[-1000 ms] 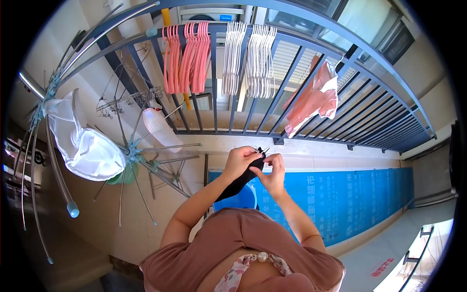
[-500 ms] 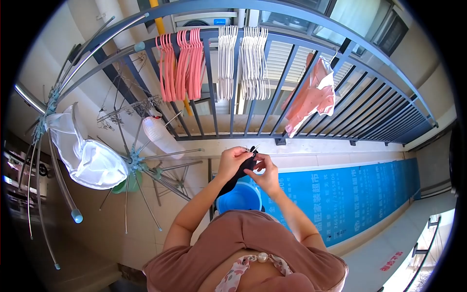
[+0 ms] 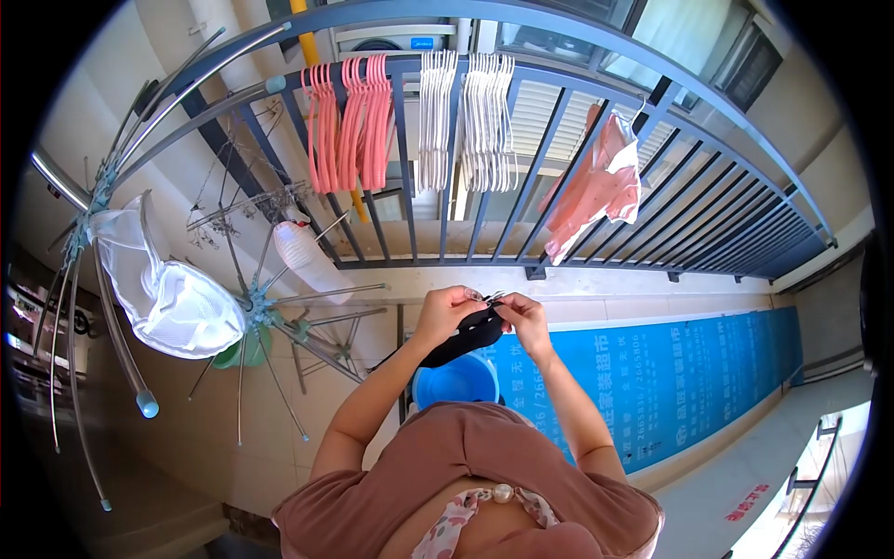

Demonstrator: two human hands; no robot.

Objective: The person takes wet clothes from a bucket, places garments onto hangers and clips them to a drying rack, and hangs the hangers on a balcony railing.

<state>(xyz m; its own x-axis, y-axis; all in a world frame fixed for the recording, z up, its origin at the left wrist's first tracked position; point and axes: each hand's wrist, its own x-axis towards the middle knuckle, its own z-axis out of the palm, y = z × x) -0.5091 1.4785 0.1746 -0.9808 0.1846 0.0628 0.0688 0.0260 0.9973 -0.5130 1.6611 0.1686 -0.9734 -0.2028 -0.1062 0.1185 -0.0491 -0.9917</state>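
Between my hands hangs a black cloth (image 3: 473, 337), its lower part trailing toward the left. My left hand (image 3: 450, 313) pinches its top edge together with small metal clips (image 3: 488, 298). My right hand (image 3: 524, 321) is closed on the right end of the same edge, thumb and fingers together. Below the cloth stands a blue bucket (image 3: 458, 380), partly covered by it. The exact grip on the clips is too small to make out.
Pink hangers (image 3: 363, 126), white hangers (image 3: 486, 121) and a pink-and-white garment (image 3: 601, 182) hang on the dark railing (image 3: 689, 219). Metal racks with a white mesh bag (image 3: 182, 312) stand at left. A blue printed sheet (image 3: 652, 391) lies at right.
The hands have moved slightly apart, spreading the cloth's top edge sideways. My right thumb and fingers have closed on it. The view has tilted, so the hangers appear lower than a second ago.
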